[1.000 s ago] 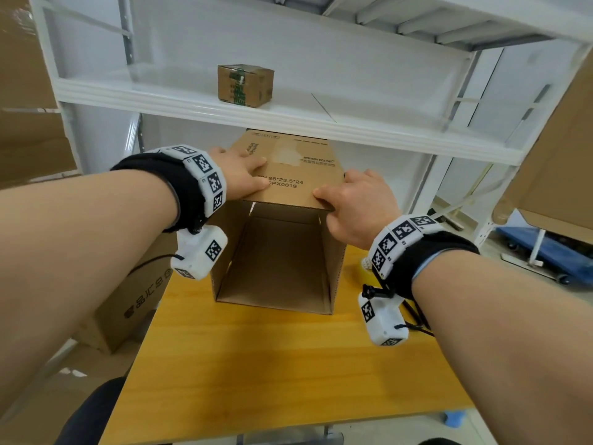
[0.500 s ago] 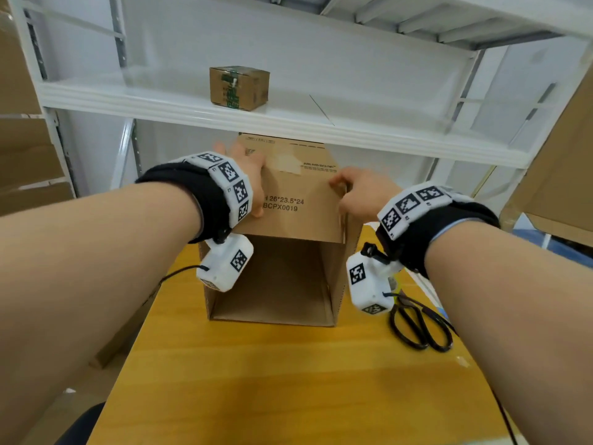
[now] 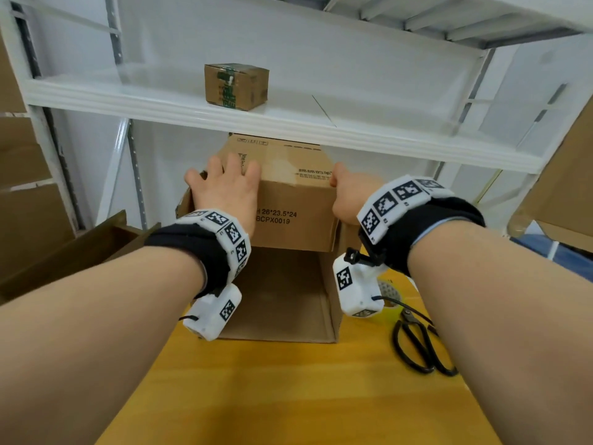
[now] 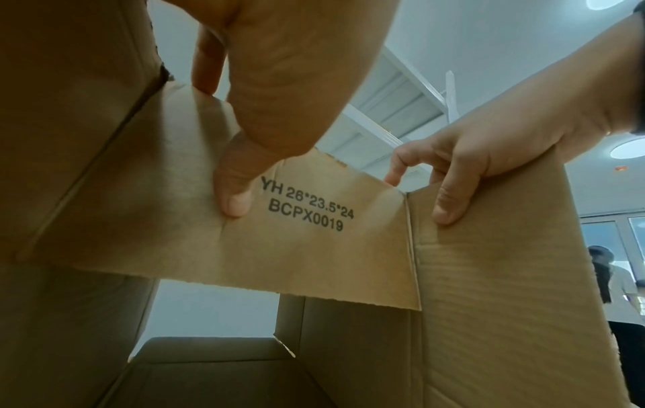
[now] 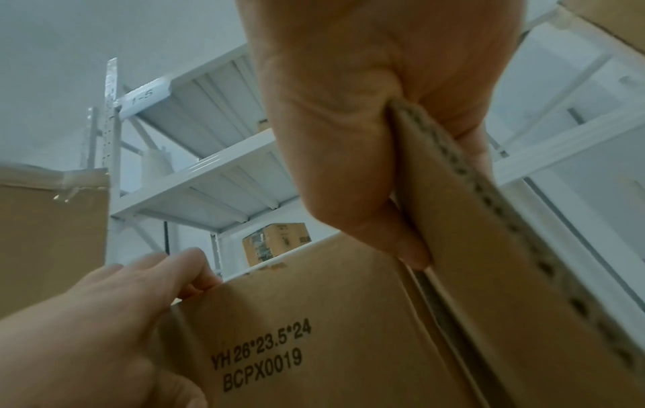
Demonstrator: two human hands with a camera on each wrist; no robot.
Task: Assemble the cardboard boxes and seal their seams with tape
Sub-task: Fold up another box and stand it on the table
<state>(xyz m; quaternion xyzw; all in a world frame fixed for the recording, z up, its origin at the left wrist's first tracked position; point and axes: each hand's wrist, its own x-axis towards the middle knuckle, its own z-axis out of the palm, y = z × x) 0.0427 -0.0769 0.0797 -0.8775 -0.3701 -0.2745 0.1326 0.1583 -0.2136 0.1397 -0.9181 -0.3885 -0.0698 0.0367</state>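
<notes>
The cardboard box [image 3: 288,239] was stood at the desk's [image 3: 288,396] far edge, open end toward the person. Its near flap was pinched by the left hand [image 3: 224,191], its right flap by the right hand [image 3: 348,197].

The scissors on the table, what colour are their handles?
Black. The scissors show best in the head view, lying on the table.

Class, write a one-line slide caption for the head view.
Both hands, left hand and right hand, fold a flap on the open cardboard box on the wooden table.
</notes>
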